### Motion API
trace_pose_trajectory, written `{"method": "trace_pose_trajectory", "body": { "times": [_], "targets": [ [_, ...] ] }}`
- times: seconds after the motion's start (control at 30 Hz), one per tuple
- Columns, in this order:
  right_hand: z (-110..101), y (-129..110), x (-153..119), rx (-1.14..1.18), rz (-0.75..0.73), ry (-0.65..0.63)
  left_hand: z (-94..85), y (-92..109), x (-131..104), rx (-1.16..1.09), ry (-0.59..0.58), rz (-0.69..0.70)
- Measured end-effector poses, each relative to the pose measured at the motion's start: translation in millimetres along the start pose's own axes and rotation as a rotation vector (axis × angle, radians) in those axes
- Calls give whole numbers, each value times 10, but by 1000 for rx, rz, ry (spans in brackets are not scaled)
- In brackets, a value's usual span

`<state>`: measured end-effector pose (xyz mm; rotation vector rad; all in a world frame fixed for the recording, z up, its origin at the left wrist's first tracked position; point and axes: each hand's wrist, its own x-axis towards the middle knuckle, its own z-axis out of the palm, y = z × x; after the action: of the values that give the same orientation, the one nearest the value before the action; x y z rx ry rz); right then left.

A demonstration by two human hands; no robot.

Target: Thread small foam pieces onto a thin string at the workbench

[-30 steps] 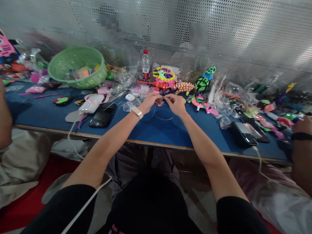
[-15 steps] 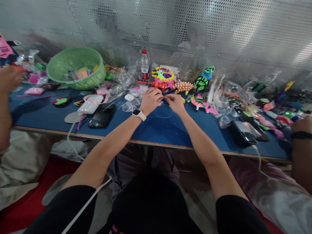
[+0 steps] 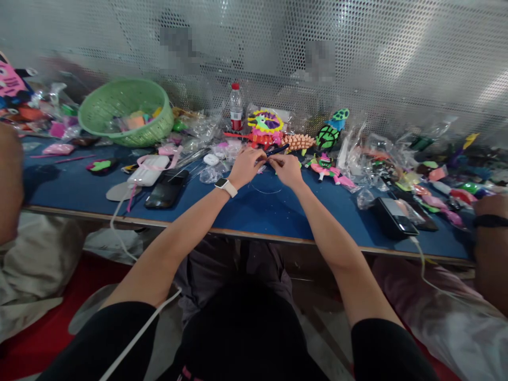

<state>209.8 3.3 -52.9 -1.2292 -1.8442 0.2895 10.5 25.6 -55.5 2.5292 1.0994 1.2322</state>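
Observation:
My left hand (image 3: 246, 165), with a watch at its wrist, is closed, its fingertips pinched over the blue table. Close beside it, my right hand (image 3: 288, 170) is also closed, and the fingertips of both hands meet. Whatever they pinch is too small and too covered to make out. A thin dark blue piece (image 3: 280, 150) sticks out just beyond the fingertips; I cannot tell if it is held. Behind the hands stand a red clay figure with a yellow and purple frill (image 3: 265, 123) and an orange spiky piece (image 3: 298, 142). A pink and green figure (image 3: 326, 166) lies to the right.
A green basket (image 3: 153, 129), a white power bank (image 3: 148, 170) and a black phone (image 3: 166, 188) are at left. A red-capped bottle (image 3: 236, 108) stands at the back. A black device (image 3: 392, 218) and plastic bags (image 3: 351, 145) lie right. People sit on both sides.
My hands stay almost in place, with only slight finger movement. At the far left, the neighbour's hand has drawn back out of view, leaving the forearm.

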Motion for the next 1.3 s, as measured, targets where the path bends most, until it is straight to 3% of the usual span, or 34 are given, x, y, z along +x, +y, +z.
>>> {"method": "trace_pose_trajectory", "body": {
  "times": [0.2, 0.3, 0.4, 0.5, 0.63, 0.8, 1.1, 1.3],
  "targets": [
    [-63, -12, -10, -29, -52, -27, 67, -136, 38, -499, -106, -237],
    [-65, -9, -6, -37, -69, -29, 93, -176, 32, -633, -163, -357],
    [-51, -1, 9, -13, -20, -10, 76, -150, 12, -554, -97, -286],
    [-32, 29, 36, 43, 52, 18, 43, -94, -1, -294, -28, -118],
    [6, 96, 67, 89, 91, -5, 35, -64, 5, 0, -57, 20],
    [41, 108, 63, 67, 86, -8, 44, -76, -6, 164, -72, 100],
    [-63, 6, 4, -24, 3, 2, 68, -68, -7, 76, -28, 30],
    [-61, 33, 1, -76, -52, -10, 65, -119, 24, -174, -62, -88]
  ]
}}
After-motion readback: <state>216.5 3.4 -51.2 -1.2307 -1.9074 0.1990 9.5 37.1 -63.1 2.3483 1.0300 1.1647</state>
